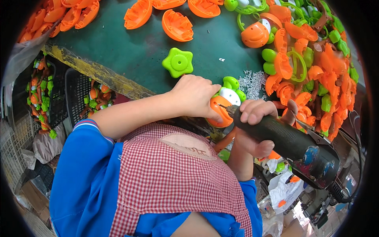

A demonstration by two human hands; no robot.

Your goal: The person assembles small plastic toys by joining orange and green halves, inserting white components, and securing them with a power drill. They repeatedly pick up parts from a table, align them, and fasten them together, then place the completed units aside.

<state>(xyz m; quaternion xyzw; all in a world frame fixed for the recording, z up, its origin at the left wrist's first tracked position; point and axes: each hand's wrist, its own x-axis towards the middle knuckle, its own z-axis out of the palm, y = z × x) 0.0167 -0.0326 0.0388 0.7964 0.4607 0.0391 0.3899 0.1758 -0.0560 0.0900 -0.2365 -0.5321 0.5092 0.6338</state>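
My left hand [196,96] grips an orange, white and green plastic toy part [226,103] at the near edge of the green table [130,55]. My right hand [256,118] is wrapped around a black powered screwdriver [294,144], whose tip touches the orange shell of the toy part. A green star-shaped plastic piece [178,62] lies on the table just beyond my left hand. A small heap of silver screws [252,81] sits to the right of the toy part.
A large pile of orange and green toy parts [316,59] fills the table's right side. Orange half shells [177,25] lie at the far edge. Black crates [79,94] with assembled toys stand at the left, below the table.
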